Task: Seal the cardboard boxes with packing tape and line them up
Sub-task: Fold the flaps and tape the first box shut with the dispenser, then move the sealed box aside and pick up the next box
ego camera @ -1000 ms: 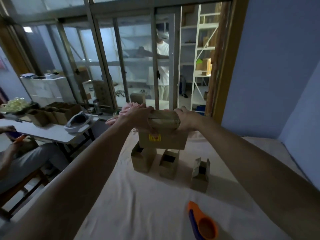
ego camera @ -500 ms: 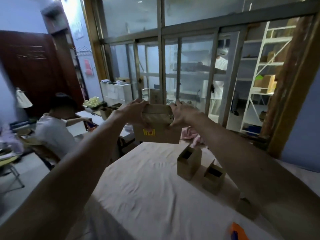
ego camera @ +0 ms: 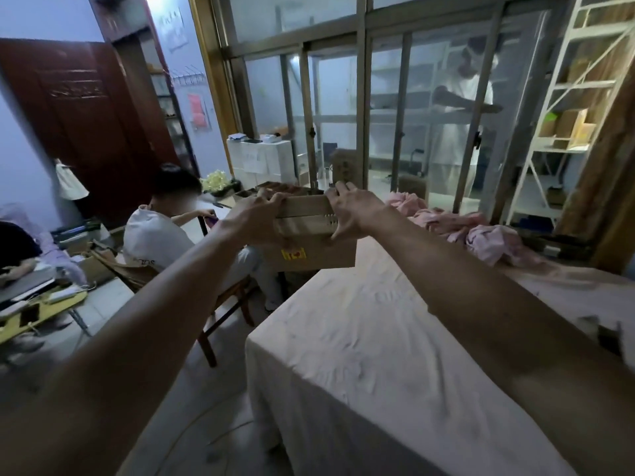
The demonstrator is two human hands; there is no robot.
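Observation:
I hold a brown cardboard box in the air at arm's length, over the far left corner of the cloth-covered table. It bears a yellow and red sticker on its near face. My left hand grips its left top edge and my right hand grips its right top edge, fingers curled over the closed flaps. A small open box shows only partly at the right edge, behind my right forearm.
A person sits on a wooden chair just left of the table. Pink cloth lies bunched at the table's far side. Glass sliding doors stand behind, another person beyond them. Open boxes sit on a far desk.
The view has swung left and the held box has moved with it toward the table's left corner. The open boxes and the orange tape dispenser have slid out of view to the right.

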